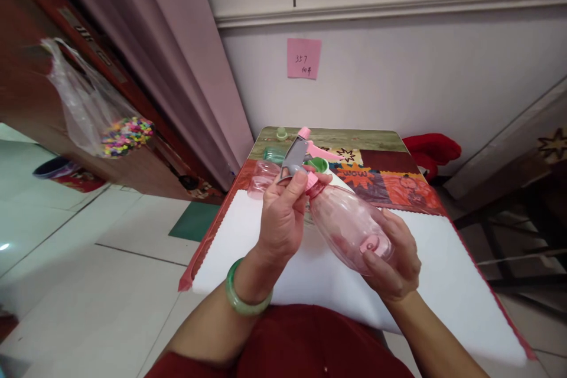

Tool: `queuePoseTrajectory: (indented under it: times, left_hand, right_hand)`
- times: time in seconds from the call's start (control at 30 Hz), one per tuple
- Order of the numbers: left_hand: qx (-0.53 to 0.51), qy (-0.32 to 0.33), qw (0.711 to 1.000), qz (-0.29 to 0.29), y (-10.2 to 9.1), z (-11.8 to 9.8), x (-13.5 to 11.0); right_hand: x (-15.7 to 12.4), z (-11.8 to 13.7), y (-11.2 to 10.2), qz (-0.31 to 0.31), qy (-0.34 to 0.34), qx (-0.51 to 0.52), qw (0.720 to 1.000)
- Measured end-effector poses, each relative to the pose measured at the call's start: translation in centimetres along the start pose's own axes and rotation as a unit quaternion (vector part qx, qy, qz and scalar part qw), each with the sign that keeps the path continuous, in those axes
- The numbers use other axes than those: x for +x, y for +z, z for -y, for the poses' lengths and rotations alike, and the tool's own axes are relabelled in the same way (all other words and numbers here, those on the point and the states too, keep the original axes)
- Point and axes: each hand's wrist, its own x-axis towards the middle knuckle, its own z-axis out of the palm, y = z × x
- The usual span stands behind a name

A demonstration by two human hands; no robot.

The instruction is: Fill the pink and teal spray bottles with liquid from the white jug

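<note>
A clear pink spray bottle (pixel 343 221) is held tilted above the table between my two hands. Its trigger head (pixel 294 156), grey with a pink nozzle and pink trigger, points up and away from me. My left hand (pixel 283 212) is closed around the neck and the base of the head, thumb on top. Round the bottle's lower end my right hand (pixel 396 254) is wrapped, fingers on the far side. A green bangle (pixel 239 292) sits on my left wrist. Whether the head is fully screwed onto the neck is hidden by my fingers.
Behind the bottle are pink clear containers (pixel 261 180), a green clear one (pixel 273 155), a small green cap (pixel 282 133) and a white cylinder with green inside (pixel 319 164). A white mat (pixel 443 283) covers the near table. A bag of colourful pieces (pixel 101 112) hangs at left.
</note>
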Motion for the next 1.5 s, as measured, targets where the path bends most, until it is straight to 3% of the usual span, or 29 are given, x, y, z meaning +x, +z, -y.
queuePoseTrajectory:
  times: [0.27, 0.5, 0.87, 1.1, 1.2, 1.3, 1.37, 1.43, 1.5]
  left_hand:
    - [-0.014, 0.015, 0.999, -0.035, 0.8, -0.1, -0.2]
    - [-0.029, -0.028, 0.996, -0.078, 1.3, -0.6, -0.2]
    - [-0.020, 0.022, 0.999, -0.045, 1.4, 0.4, -0.6]
    - [-0.021, 0.043, 0.999, -0.023, 1.8, 0.6, -0.7]
    - [-0.018, 0.042, 0.999, -0.002, 1.8, 0.8, -0.7]
    - [-0.010, 0.032, 0.999, 0.013, 1.6, 0.9, -0.6]
    - [-0.005, 0.030, 0.999, 0.013, 1.4, 0.8, -0.6]
    - [0.000, 0.029, 0.999, 0.020, 1.1, 0.7, -0.5]
    - [0.005, 0.026, 0.999, 0.036, 0.8, 0.6, -0.4]
  right_hand:
    - [0.6, 0.8, 0.9, -0.018, 0.022, 0.020, 0.999]
    - [0.6, 0.4, 0.1, 0.011, -0.009, 0.003, 1.000]
    - [-1.6, 0.0, 0.5, -0.012, 0.048, 0.083, 0.995]
    - [-1.2, 0.9, 1.0, -0.021, 0.090, 0.042, 0.995]
    - [-0.2, 2.0, 1.0, -0.016, 0.161, 0.079, 0.984]
    - [0.9, 3.2, 0.6, 0.002, 0.293, 0.186, 0.938]
    - [1.7, 3.7, 0.2, 0.013, 0.395, 0.295, 0.870]
    - [2.5, 3.9, -0.3, 0.034, 0.499, 0.406, 0.765]
    - [3.4, 3.8, -0.7, 0.078, 0.597, 0.499, 0.623]
